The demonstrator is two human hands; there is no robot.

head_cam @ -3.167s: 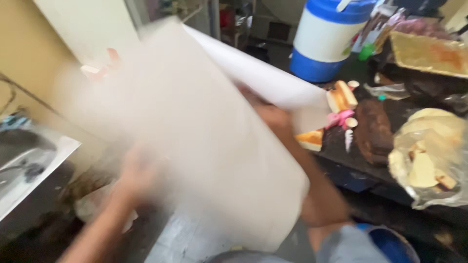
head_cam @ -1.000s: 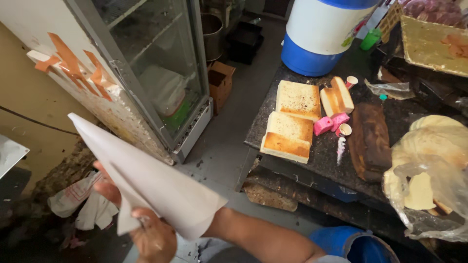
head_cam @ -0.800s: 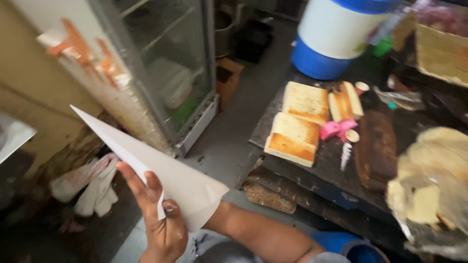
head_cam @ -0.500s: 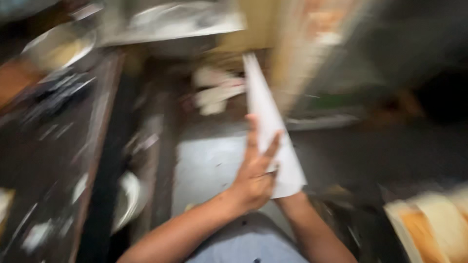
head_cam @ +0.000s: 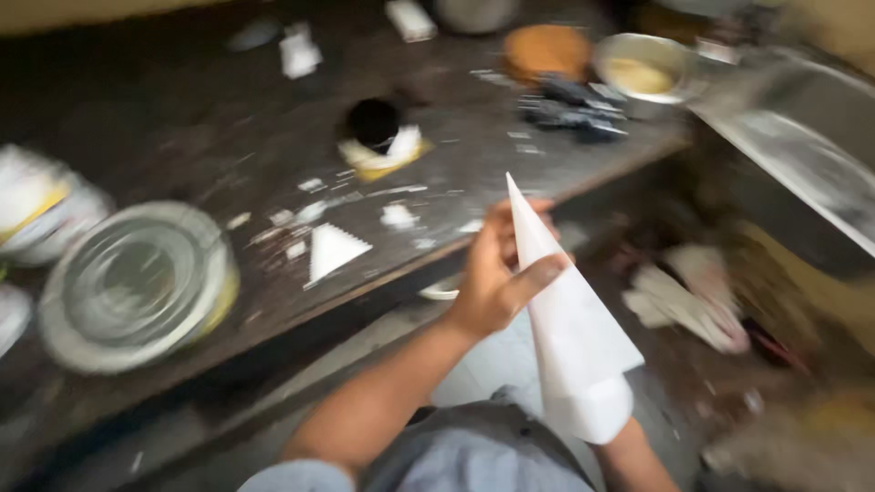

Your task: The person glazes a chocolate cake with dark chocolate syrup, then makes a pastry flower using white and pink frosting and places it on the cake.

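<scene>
A white paper cone (head_cam: 570,319) points up with its tip toward the dark worktable (head_cam: 182,155). My left hand (head_cam: 497,273) grips it near the narrow upper part, thumb across the front. My right forearm (head_cam: 633,456) comes up from the bottom right and ends behind the cone's wide, folded end, which hides my right hand. The whole view is motion-blurred.
On the worktable lie a round metal dish (head_cam: 137,282), a small white toothed triangle (head_cam: 333,251), a dark round cup (head_cam: 374,123), a brown round cake (head_cam: 547,50) and a metal bowl (head_cam: 643,73). A steel tray (head_cam: 802,155) stands right; crumpled cloths (head_cam: 693,296) lie on the floor.
The view has swung away from the glass-door cabinet and sliced cakes to the dark worktable. The sheet has been rolled into a cone, now held upright in my left hand.
</scene>
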